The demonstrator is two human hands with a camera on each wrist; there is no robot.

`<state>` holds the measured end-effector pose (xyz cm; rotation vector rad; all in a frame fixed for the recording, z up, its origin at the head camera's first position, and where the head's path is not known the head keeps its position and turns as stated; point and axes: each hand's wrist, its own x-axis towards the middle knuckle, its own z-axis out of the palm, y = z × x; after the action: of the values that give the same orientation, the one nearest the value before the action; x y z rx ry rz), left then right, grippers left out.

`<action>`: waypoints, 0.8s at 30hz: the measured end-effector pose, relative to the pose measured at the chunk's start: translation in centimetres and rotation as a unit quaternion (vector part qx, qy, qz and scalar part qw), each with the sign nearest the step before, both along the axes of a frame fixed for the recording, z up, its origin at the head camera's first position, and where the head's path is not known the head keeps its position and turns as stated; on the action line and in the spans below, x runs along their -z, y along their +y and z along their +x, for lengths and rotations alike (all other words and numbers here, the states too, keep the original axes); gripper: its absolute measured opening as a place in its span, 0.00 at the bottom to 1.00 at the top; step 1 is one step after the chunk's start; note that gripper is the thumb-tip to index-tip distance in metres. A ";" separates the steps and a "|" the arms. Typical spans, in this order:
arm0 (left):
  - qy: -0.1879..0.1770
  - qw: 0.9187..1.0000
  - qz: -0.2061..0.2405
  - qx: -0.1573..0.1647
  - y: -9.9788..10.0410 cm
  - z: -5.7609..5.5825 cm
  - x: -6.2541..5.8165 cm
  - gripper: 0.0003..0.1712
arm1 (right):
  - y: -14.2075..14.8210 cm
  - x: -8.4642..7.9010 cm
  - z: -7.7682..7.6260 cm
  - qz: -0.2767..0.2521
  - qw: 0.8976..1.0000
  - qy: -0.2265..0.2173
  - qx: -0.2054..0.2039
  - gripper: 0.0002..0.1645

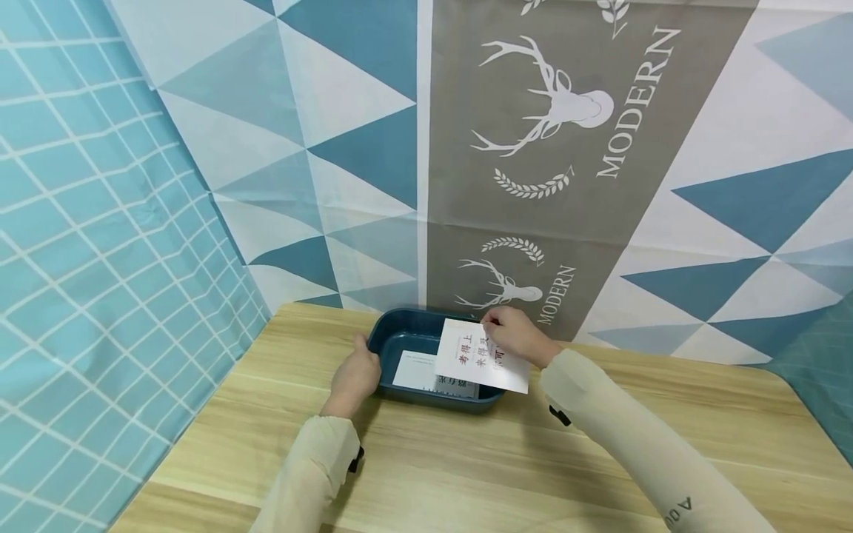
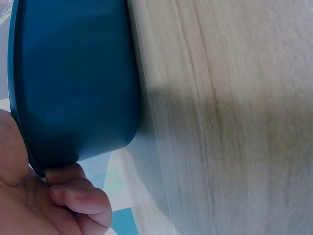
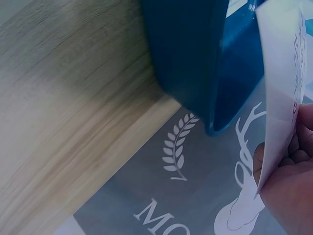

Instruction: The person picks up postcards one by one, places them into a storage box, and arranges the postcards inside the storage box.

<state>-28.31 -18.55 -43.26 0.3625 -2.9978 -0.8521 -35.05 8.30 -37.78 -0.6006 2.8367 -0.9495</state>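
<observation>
A dark blue plastic basin [image 1: 426, 399] stands on the wooden table near the wall. My left hand [image 1: 356, 377] grips its left end, thumb and curled fingers around the rim, as the left wrist view shows. Above the basin's right end, my right hand [image 1: 516, 334] pinches a white card [image 1: 469, 355] with printed characters by its edge. In the right wrist view the card [image 3: 281, 83] is seen nearly edge-on, between thumb and fingers. Another white card [image 1: 415, 370] with dark print lies inside the basin, partly covered by the held one.
The pale wooden tabletop [image 1: 460, 474] extends in front and to both sides. Behind it hangs a patterned cloth [image 1: 373, 185] with triangles and a deer print. A blue checked cloth [image 1: 100, 244] covers the left side.
</observation>
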 end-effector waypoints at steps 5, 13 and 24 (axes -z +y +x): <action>0.004 1.000 -0.003 -0.002 0.0 0.0 0.1 0.21 | -0.7 0.0 0.0 -0.004 1.000 -0.004 -0.004 0.13; 0.001 1.000 -0.002 -0.002 0.0 0.0 0.2 0.21 | -1.7 0.2 -0.2 -0.005 1.000 -0.012 -0.008 0.13; 0.000 1.000 0.010 -0.004 0.0 0.1 0.2 0.21 | -2.9 1.0 -0.5 -0.011 1.000 -0.015 -0.011 0.14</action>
<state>-28.26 -18.58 -43.43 0.3745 -2.9873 -0.8813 -35.52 5.43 -38.75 -0.6135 2.7911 -0.9794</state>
